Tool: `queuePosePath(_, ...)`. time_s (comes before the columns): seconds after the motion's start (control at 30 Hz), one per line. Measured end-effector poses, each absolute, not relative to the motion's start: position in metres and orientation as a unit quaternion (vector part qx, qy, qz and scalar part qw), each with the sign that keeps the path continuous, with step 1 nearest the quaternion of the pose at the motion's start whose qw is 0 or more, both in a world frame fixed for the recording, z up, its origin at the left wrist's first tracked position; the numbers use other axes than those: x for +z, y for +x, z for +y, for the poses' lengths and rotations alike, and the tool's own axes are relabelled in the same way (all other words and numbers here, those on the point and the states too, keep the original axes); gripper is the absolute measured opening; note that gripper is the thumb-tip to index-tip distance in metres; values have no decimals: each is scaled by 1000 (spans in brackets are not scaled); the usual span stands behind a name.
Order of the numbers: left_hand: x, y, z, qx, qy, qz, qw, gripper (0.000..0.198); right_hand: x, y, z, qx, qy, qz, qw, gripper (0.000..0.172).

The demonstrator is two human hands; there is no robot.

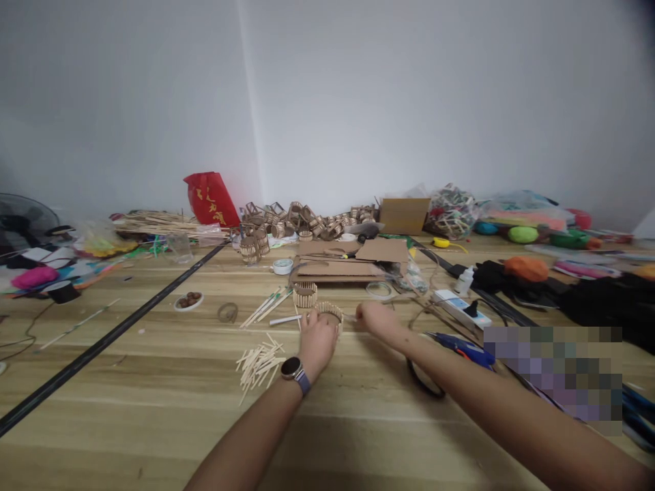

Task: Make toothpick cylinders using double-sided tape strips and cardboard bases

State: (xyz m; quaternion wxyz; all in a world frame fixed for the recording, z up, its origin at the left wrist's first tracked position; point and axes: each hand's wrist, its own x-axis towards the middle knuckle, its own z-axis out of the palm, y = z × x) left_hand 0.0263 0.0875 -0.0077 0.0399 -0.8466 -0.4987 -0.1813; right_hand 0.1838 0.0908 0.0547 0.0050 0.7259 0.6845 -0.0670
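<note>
My left hand [316, 339], with a watch on the wrist, rests on the wooden floor and touches a small ring made of short sticks [330, 311]; its fingers curl around the ring's near side. My right hand [372, 315] lies just right of that ring, fingers closed, possibly pinching a thin stick that I cannot make out. A second, finished stick ring [305, 294] stands just behind. A loose pile of short wooden sticks [260, 363] lies to the left of my left wrist.
Flat cardboard pieces [342, 267], a tape roll [282, 266] and a heap of stick rings [297, 219] lie further back. A blue glue gun [458, 346] and white power strip [460, 308] sit to the right. A dark rail [117, 329] crosses the floor at left.
</note>
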Motion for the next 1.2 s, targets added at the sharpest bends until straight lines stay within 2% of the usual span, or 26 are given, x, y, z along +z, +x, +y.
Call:
queuePosePath(0.13, -3, 19, 88, -200, -832, -514, 58, 18, 77, 219, 96, -38, 714, 699, -26, 21)
queuePosePath(0.27, 17, 27, 75, -245, -825, -504, 77, 26, 95, 237, 81, -10, 665, 743, -75, 18)
queuePosePath(0.4, 49, 45, 57, -321, -853, -395, 118, 36, 105, 241, 52, -10, 601, 792, -109, 21)
queuePosePath(0.53, 76, 60, 44, -293, -880, -363, 90, 24, 113, 245, 26, 13, 571, 802, -174, 22)
queuePosePath(0.67, 88, 68, 30, -275, -867, -415, 22, 27, 107, 244, 10, 66, 628, 743, -223, 33)
queuePosePath(0.73, 86, 69, 23, -276, -854, -439, -42, 26, 96, 239, 4, 84, 644, 724, -234, 34)
queuePosePath(0.83, 70, 66, 17, -286, -833, -459, -121, 25, 74, 228, -2, 95, 636, 721, -257, 27)
queuePosePath(0.97, 36, 56, 15, -302, -826, -457, -133, 22, 43, 211, -2, 58, 630, 730, -259, 19)
queuePosePath(1.07, 14, 45, 18, -369, -829, -396, -139, 17, 27, 201, 4, 13, 625, 738, -253, 16)
queuePosePath(1.2, -3, 32, 21, -371, -866, -322, -97, 20, 12, 195, 13, -66, 600, 745, -283, 9)
